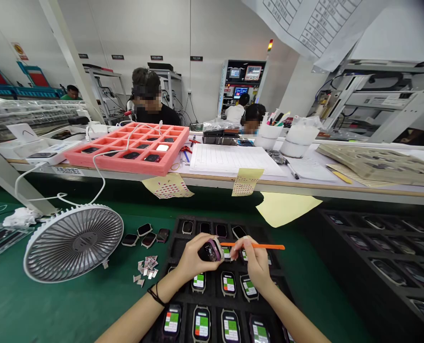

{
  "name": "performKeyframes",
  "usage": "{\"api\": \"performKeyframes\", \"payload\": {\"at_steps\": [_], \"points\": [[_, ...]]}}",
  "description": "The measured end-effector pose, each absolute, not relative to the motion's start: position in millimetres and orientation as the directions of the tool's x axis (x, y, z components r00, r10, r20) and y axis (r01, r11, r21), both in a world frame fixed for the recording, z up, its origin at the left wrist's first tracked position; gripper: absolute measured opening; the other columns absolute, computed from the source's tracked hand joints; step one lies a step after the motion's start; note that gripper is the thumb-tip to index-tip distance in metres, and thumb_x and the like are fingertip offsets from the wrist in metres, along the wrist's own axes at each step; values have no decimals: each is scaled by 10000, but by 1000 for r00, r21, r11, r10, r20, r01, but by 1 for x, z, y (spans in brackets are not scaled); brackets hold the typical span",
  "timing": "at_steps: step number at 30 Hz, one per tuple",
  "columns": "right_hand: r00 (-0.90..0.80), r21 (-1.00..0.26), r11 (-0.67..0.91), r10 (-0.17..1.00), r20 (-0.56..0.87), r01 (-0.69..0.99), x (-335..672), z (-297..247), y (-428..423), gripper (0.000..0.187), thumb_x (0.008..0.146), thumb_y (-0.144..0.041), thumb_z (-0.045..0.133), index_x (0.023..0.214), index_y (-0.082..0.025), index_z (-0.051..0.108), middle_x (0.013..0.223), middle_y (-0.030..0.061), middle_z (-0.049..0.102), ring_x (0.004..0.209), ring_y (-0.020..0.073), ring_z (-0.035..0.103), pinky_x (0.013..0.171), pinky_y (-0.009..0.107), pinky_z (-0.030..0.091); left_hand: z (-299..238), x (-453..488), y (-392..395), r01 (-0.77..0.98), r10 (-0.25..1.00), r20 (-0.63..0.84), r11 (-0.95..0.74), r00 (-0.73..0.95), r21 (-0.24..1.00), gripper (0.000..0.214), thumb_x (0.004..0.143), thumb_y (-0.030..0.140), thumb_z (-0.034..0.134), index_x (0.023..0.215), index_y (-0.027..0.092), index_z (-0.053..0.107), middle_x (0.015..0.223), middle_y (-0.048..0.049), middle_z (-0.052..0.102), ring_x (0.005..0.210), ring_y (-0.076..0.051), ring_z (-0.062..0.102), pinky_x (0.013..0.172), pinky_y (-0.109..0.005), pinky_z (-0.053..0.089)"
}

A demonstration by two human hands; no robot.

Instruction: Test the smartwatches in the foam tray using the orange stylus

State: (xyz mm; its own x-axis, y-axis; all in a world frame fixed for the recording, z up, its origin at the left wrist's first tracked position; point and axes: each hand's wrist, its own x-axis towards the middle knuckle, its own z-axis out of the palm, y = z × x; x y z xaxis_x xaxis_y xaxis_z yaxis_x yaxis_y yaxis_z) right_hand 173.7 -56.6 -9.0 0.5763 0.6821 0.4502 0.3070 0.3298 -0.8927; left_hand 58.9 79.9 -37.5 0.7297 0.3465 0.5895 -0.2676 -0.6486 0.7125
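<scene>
My left hand [194, 259] is closed around a small smartwatch body [212, 250] with a pinkish case, held above a black foam tray [178, 245]. My right hand [255, 262] pinches a thin orange stick tool [265, 246], its tip at the watch's edge. Below my hands the tray holds rows of watch bodies, and several of them have lit screens showing green, red and white blocks [228, 284].
A white desk fan [72, 243] lies tilted on the green mat at left, with loose watch bodies [146, 236] and small peeled tabs [146, 267] beside it. Another black tray [383, 257] sits at right. A pink tray [133, 150] and papers rest on the raised shelf; people work beyond.
</scene>
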Motion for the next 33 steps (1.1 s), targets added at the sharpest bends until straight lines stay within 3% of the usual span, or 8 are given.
{"api": "performKeyframes", "payload": {"at_steps": [6, 28, 33], "points": [[550, -900, 392, 717, 428, 189, 169, -7, -55, 387, 950, -390, 380, 704, -186, 597, 596, 28, 619, 520, 143, 570, 477, 255, 466, -35, 58, 79, -289, 354, 602, -635, 716, 716, 471, 638, 198, 739, 1088, 158, 604, 1016, -115, 662, 939, -249, 619, 831, -372, 509], [550, -929, 320, 750, 367, 184, 167, -8, -55, 403, 943, -419, 375, 674, -189, 569, 579, 32, 622, 521, 159, 593, 466, 269, 475, -40, 60, 80, -281, 329, 603, -659, 727, 698, 479, 619, 169, 741, 1079, 163, 608, 1015, -115, 658, 929, -248, 624, 832, -382, 515], [612, -921, 350, 694, 379, 174, 169, -8, -55, 363, 951, -420, 338, 699, -212, 496, 584, 26, 639, 558, 175, 611, 563, 313, 504, -38, 60, 78, -237, 335, 539, -636, 772, 735, 495, 635, 165, 726, 1110, 181, 591, 1051, -105, 632, 964, -248, 602, 856, -382, 496]]}}
